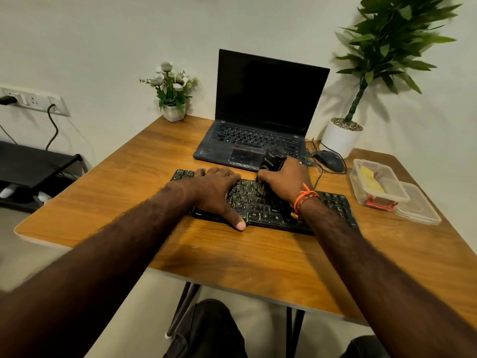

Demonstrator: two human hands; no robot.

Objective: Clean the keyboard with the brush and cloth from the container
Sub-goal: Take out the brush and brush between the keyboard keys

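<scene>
1. Head view: the wooden table [134, 177] carries everything, with an open laptop [260, 109] at the back and the black keyboard [268, 210] lying just in front of it, near the front edge.
2. The keyboard is the thing being cleaned; its left half is covered by the left hand [216, 192], whose fingers lie straight and slightly spread on the keys with the thumb on the near edge, pinning the board down.
3. The right hand [284, 177] has its fingers curled round the black handle of the brush [268, 169], and the bristles touch the keys in the middle of the board.
4. The container [374, 182] stands open at the right, well apart from the keyboard, its lid [418, 205] lying just beside it; a yellow cloth [371, 179] lies inside.
5. By my reading, the brushing step is in hand and the wiping is not yet done.
6. The next move likely calls for sweeping the bristles along the key rows toward the uncovered right end, with the holding hand shifted so the hidden keys get reached too.
</scene>
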